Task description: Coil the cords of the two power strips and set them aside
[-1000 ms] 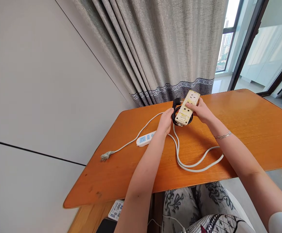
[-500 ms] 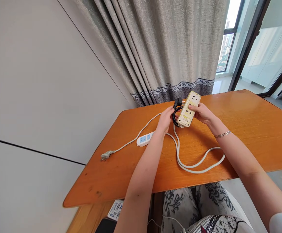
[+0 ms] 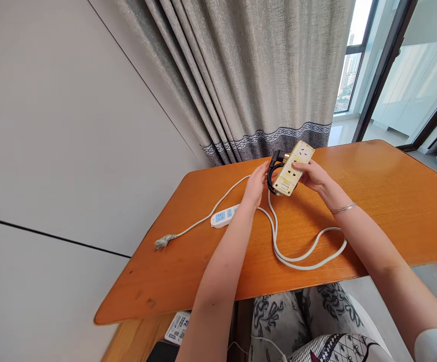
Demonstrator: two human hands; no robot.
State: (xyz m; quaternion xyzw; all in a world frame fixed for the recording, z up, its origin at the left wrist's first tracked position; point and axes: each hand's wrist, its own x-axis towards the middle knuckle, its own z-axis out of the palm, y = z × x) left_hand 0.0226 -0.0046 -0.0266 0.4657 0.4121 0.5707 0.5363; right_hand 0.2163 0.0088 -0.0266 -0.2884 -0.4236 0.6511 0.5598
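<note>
My right hand (image 3: pixel 311 174) grips a yellowed power strip (image 3: pixel 293 168) by its side, thumb across the socket face. The strip is held tilted above the table. Behind its left edge hang a looped black cord (image 3: pixel 270 182) and a black plug (image 3: pixel 277 157). Just left of the loop is my left hand (image 3: pixel 256 182), its fingers stretched out beside the cord; some fingertips are hidden behind it. Under my left forearm, a white power strip (image 3: pixel 221 216) with blue sockets lies partly covered. Its white cord (image 3: pixel 279 246) curves across the tabletop, and a pale plug (image 3: pixel 162 242) rests to the left.
The orange-brown wooden table (image 3: pixel 384 201) stands against a grey wall panel (image 3: pixel 71 151). A grey curtain (image 3: pixel 263 75) hangs behind it. Below the front edge are a white box with print (image 3: pixel 178 327) and a dark object (image 3: pixel 162 352). A thin white cable (image 3: pixel 267 342) crosses my lap.
My left hand has loosened from the black cord and plug, and its fingers have straightened. The yellowed power strip has shifted slightly in my right hand, which still grips it.
</note>
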